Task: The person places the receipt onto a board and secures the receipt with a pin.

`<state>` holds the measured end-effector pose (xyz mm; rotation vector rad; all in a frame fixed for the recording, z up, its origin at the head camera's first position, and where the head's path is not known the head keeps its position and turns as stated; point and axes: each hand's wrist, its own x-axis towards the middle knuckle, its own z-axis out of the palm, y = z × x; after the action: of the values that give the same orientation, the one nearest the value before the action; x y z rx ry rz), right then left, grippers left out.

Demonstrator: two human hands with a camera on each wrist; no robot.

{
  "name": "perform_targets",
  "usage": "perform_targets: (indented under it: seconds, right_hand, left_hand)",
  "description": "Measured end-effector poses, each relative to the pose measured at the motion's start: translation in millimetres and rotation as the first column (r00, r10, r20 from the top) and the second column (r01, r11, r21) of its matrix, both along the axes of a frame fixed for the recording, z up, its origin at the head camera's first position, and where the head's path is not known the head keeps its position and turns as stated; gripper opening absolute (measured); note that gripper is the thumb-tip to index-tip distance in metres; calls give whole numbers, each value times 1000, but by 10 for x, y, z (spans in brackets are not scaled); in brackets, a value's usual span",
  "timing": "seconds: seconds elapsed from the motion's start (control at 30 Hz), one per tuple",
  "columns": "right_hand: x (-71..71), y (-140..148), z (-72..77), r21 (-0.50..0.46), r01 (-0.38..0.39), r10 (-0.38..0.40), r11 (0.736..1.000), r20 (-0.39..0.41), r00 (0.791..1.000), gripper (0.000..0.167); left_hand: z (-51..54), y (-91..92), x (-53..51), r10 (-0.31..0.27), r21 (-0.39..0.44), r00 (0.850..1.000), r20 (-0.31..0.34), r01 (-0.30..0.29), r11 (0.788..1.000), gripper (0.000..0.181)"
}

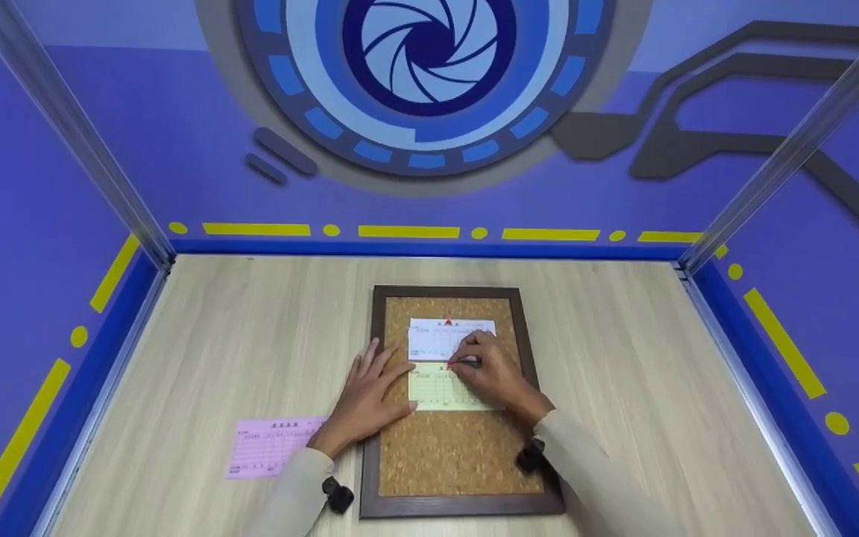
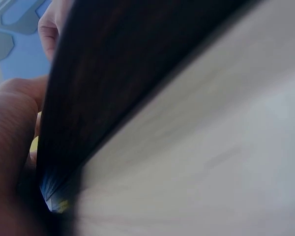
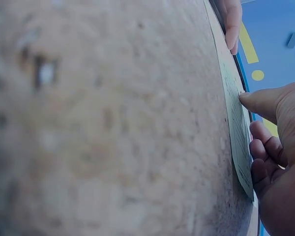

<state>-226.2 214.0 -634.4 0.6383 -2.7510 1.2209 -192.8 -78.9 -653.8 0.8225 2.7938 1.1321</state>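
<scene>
A cork board (image 1: 452,455) with a dark brown frame lies on the table. On its cork, a white printed slip (image 1: 429,343) has a red pushpin (image 1: 448,321) at its top edge. Directly below lies a pale green slip (image 1: 429,391). My right hand (image 1: 491,367) pinches another red pushpin (image 1: 450,365) at the green slip's top edge; in the right wrist view the thumb presses near that slip (image 3: 236,128). My left hand (image 1: 370,399) rests with spread fingers across the board's left side, index finger and thumb touching the green slip's left edge.
A pink printed slip (image 1: 265,447) lies on the wooden table (image 1: 198,358) left of the board, partly behind my left forearm. Blue panels (image 1: 429,205) with yellow marks wall in the back and both sides. Each wrist carries a small black camera (image 1: 338,494).
</scene>
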Motion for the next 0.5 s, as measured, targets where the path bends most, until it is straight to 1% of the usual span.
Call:
perform_targets:
  seconds: [0.3, 0.43, 0.5]
  right_hand:
    - [-1, -31, 24, -4, 15, -15, 1000, 8, 1000, 5]
    - [2, -41, 7, -12, 14, -14, 1000, -37, 999, 6]
    - [2, -41, -2, -21, 14, -15, 1000, -48, 999, 6]
  left_hand:
    - [2, -15, -2, -5, 0, 1000, -15, 5, 1000, 66]
    - [5, -3, 6, -1, 10, 1000, -1, 1, 1000, 66]
    - [7, 6, 5, -1, 14, 1000, 2, 1, 1000, 67]
